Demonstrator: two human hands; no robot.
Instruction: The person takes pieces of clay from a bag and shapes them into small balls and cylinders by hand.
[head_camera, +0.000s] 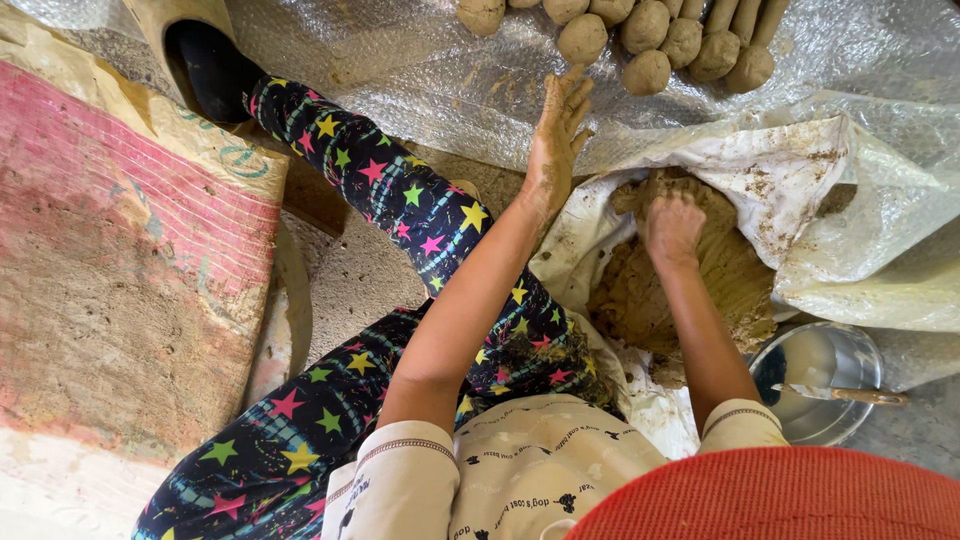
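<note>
on crinkled plastic sheeting (400, 70), left hand (555, 140) lies spread open; right hand (672, 228) digs, fingers curled, into clay lump (735, 275).

**Wet clay, woven plastic, shiny steel**

The clay lump (690, 290) looks damp, matt and rough, grey-brown. It sits in a white woven plastic sack (790, 180), smeared with mud. The clay balls (650, 40) are smooth-rolled but dull, resting on glossy, crinkled bubble wrap (420, 70). Both the left hand (555, 135) and the right hand (672, 228) are coated in drying clay. The metal bowl (850, 350) is polished and reflective. The leggings (400, 200) are soft printed cloth; the pink sack (120, 260) is coarse, dusty weave.
</note>
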